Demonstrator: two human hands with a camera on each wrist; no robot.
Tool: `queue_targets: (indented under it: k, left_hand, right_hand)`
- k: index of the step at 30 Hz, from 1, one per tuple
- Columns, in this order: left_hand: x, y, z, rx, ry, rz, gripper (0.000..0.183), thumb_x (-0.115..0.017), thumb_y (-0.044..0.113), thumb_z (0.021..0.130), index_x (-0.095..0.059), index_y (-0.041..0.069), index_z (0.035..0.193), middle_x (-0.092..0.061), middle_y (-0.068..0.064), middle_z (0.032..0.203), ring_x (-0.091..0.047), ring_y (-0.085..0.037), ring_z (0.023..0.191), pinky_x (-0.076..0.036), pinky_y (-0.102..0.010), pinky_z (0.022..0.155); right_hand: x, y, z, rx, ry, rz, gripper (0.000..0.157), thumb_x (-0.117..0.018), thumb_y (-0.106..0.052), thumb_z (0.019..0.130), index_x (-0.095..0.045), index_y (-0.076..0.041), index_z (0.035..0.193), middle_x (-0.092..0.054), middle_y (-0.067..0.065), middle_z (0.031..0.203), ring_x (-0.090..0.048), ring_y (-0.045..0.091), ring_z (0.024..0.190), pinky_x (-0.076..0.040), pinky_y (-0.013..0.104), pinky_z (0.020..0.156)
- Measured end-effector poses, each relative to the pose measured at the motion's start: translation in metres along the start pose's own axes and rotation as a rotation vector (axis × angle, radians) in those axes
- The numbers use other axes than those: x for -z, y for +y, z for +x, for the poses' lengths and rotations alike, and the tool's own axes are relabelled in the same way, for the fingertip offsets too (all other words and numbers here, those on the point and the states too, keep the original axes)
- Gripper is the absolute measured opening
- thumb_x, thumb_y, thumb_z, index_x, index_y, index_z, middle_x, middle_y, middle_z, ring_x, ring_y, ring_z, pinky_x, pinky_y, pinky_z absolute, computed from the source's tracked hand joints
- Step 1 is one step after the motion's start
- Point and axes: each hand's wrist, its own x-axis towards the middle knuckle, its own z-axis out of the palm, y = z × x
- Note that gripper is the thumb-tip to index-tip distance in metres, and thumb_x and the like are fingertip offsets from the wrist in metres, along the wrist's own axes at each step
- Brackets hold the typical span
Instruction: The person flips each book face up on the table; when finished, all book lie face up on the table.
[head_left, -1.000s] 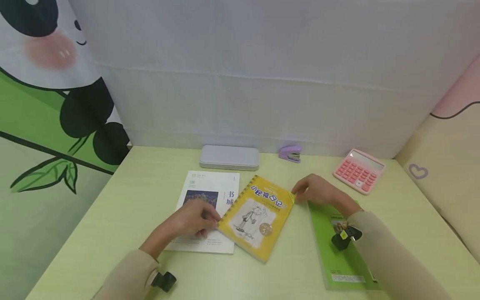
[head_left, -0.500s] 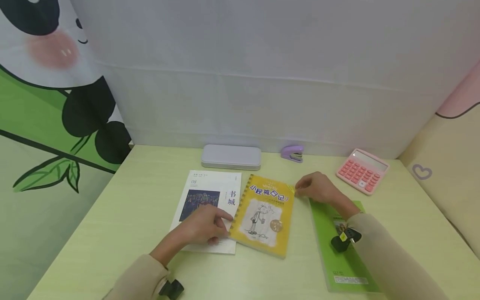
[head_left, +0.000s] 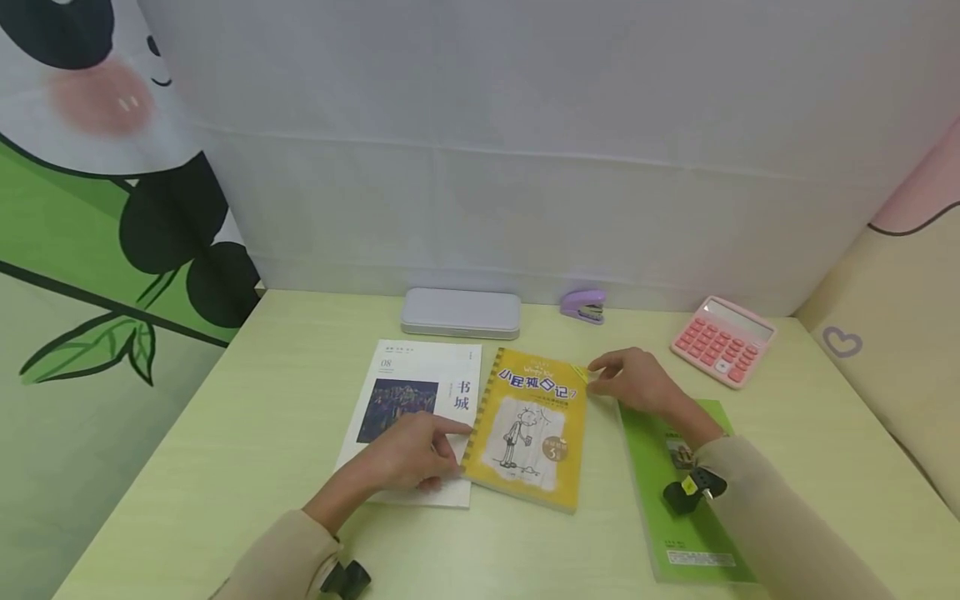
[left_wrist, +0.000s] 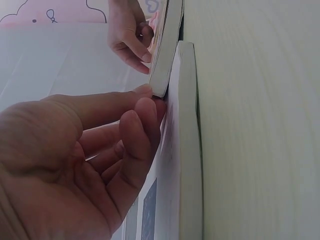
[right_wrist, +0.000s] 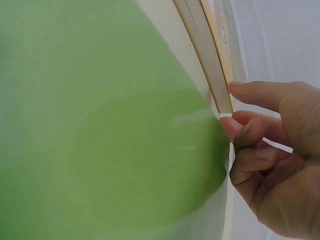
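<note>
A yellow book (head_left: 525, 437) with a cartoon cover lies between my hands, its lower left corner lapping over a white magazine (head_left: 408, 358). My left hand (head_left: 408, 450) pinches that lower left corner, its thumb on top in the left wrist view and the fingertips at the spine edge. At the upper right corner, my right hand (head_left: 637, 383) pinches the book (right_wrist: 205, 55) between thumb and fingertips. The remaining fingers of the right hand are curled. Under the right forearm lies a green book (head_left: 667, 508), partly hidden by the sleeve.
A pale pencil case (head_left: 461, 312) and a purple stapler (head_left: 583, 306) stand along the back of the table (head_left: 247, 467). A pink calculator (head_left: 722, 342) lies at the back right. White cloth (head_left: 480, 167) hangs behind the table.
The yellow book has turned clockwise to stand straighter, its lower end swinging right. My left hand has shifted right with the corner; the right hand has stayed nearly in place.
</note>
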Motion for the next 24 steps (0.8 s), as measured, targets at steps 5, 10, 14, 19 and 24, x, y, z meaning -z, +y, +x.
queue_targets:
  k: [5,10,14,19,24]
  left_hand:
    - [-0.0007,-0.0015,0.0013,-0.009,-0.007,0.001,0.055,-0.08,0.002,0.089,-0.065,0.002,0.142,-0.07,0.0,0.074,-0.061,-0.012,0.054,-0.045,-0.024,0.052]
    - [-0.0018,-0.0022,0.002,-0.01,-0.013,-0.002,0.056,-0.078,0.001,0.09,-0.064,0.002,0.144,-0.07,-0.001,0.076,-0.061,-0.013,0.055,-0.047,-0.025,0.053]
    - [-0.0027,-0.0022,0.0028,-0.012,-0.013,0.0,0.056,-0.078,0.001,0.09,-0.064,0.003,0.144,-0.069,-0.001,0.076,-0.061,-0.013,0.055,-0.048,-0.026,0.053]
    - [-0.0027,-0.003,0.0034,-0.014,-0.011,0.012,0.057,-0.08,0.003,0.089,-0.064,0.004,0.144,-0.068,0.0,0.075,-0.059,-0.012,0.055,-0.046,-0.025,0.052]
    - [-0.0028,-0.0046,0.0045,-0.033,-0.004,0.044,0.059,-0.081,0.005,0.088,-0.064,0.005,0.145,-0.068,0.001,0.076,-0.058,-0.012,0.055,-0.043,-0.024,0.052]
  right_hand:
    - [-0.0028,-0.0003,-0.0021,-0.007,-0.001,-0.011,0.054,-0.081,-0.034,0.093,-0.069,-0.005,0.137,-0.075,0.015,0.113,-0.065,0.025,0.096,-0.051,0.03,0.075]
    - [-0.0051,-0.0014,-0.0032,-0.016,-0.014,-0.013,0.061,-0.083,-0.037,0.091,-0.067,-0.006,0.141,-0.073,0.013,0.112,-0.062,0.024,0.094,-0.049,0.03,0.073]
    - [-0.0056,-0.0024,-0.0038,-0.026,-0.033,-0.019,0.066,-0.084,-0.038,0.089,-0.064,-0.005,0.144,-0.072,0.012,0.111,-0.06,0.022,0.091,-0.049,0.03,0.071]
    - [-0.0064,-0.0038,-0.0047,-0.029,-0.061,-0.024,0.074,-0.086,-0.039,0.087,-0.06,-0.004,0.147,-0.07,0.009,0.107,-0.058,0.021,0.087,-0.049,0.03,0.069]
    - [-0.0063,-0.0058,-0.0071,-0.053,-0.106,-0.02,0.083,-0.089,-0.039,0.084,-0.055,-0.004,0.152,-0.068,0.008,0.106,-0.058,0.02,0.086,-0.048,0.03,0.07]
